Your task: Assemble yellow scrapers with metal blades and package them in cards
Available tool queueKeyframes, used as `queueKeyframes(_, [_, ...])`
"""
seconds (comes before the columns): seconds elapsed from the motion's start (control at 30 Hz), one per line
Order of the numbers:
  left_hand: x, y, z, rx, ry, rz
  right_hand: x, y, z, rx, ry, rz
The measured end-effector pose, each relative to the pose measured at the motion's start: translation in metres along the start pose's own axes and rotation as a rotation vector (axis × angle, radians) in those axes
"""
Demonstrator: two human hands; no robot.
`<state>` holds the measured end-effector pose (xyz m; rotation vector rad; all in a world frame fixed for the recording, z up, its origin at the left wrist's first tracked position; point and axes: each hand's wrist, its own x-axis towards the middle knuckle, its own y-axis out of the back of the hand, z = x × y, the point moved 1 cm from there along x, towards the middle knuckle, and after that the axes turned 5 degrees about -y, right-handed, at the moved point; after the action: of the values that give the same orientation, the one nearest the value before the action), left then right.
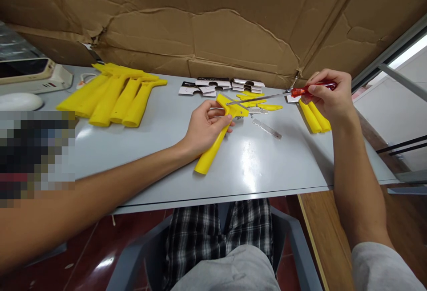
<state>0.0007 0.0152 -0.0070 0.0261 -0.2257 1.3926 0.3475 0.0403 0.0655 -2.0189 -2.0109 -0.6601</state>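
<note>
Pile of scraper handles (113, 97) laid at left on desk (160, 157), packaged blades (220, 85) stacked behind centre, loose blade (267, 128) placed right of centre, two handles (315, 117) set at right edge.

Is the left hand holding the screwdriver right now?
No, the red-handled screwdriver is in the right hand; the left hand grips a yellow handle.

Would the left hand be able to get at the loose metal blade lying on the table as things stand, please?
Probably not at once: the left hand grips a yellow handle. The metal blade lies uncovered on the table just to its right, nothing between them.
</note>
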Motion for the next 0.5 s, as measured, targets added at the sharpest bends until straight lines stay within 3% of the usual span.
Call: queueKeyframes(0.5, [0.0002,0.0004,-0.0016,0.006,0.002,-0.005,-0.0026,-0.0008,-0.0018,-0.025,-0.011,0.001])
